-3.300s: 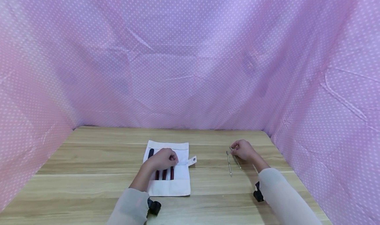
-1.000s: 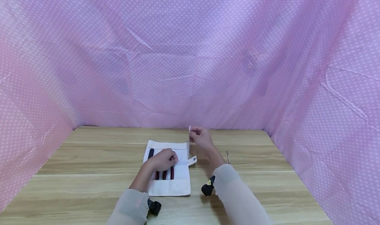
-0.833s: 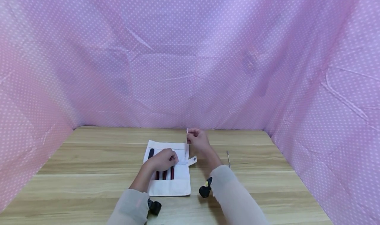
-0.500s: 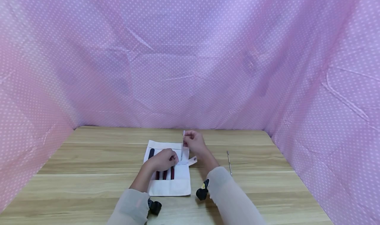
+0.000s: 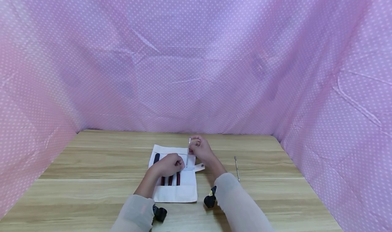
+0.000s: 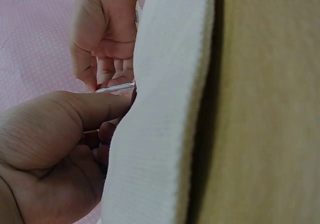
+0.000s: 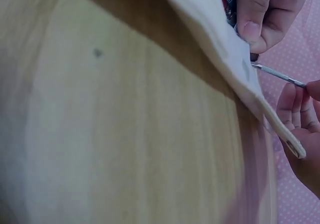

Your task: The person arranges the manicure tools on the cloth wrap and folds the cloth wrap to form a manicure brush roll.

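A white fabric pouch [image 5: 174,194] lies unfolded on the table. My left hand [image 5: 167,164] is over its middle, thumb and curled forefinger pinching the edge of a pocket. In the right wrist view a slim metal tool [image 7: 280,74] with a knurled handle is pinched between thumb and fingers of my right hand [image 5: 202,151]. The tool is held steeply above the pouch's right side, its lower end close to the pocket edge by my left fingers. Whether that end is inside the pocket I cannot tell. Dark red handles [image 5: 178,179] stick out of the pouch, partly hidden by my left hand.
Another slim metal tool [image 5: 237,169] lies on the wooden table [image 5: 101,177], right of my right forearm, which hides its near end. A black strip [image 5: 157,158] sits at the pouch's left. A snap tab [image 5: 199,167] juts from its right edge. Pink dotted cloth [image 5: 196,89] encloses the table.
My right hand has lifted one of the two metal tools from the right, carried it left to the pouch and lowered it towards the pocket. The left hand has stayed in place.
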Motion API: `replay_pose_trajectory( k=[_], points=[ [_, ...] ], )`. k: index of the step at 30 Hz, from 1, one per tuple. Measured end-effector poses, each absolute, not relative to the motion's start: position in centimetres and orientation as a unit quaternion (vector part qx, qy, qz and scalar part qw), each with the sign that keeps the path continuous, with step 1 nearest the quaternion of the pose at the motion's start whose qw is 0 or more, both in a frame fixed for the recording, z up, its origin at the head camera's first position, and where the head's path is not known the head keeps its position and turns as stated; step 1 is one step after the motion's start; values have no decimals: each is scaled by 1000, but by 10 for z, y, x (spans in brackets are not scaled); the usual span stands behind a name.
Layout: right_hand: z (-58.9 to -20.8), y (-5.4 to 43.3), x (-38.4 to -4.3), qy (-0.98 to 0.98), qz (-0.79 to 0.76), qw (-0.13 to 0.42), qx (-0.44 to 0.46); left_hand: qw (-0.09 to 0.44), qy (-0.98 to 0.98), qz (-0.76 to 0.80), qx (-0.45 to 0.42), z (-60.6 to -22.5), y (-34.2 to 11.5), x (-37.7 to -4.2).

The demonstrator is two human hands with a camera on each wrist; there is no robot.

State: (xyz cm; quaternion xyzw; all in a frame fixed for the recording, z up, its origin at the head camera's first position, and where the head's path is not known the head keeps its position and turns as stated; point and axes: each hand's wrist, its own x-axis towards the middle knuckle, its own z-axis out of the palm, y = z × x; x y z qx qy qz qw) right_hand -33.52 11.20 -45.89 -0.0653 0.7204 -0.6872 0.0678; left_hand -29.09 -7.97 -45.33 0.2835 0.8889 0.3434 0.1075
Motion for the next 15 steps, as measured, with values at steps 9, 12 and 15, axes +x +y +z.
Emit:
replay_pose_trajectory(
  k=[9, 12, 15],
  points=[
    [-462, 113, -335, 727, -679, 66, -79, 110, 888, 345, 283, -455, -79, -291],
    [-463, 113, -335, 723, -683, 65, -80, 106, 890, 341, 285, -456, -79, -292],
    [-463, 113, -336, 718, -688, 70, -82, 108, 890, 343, 281, -456, -79, -292]
  ],
)
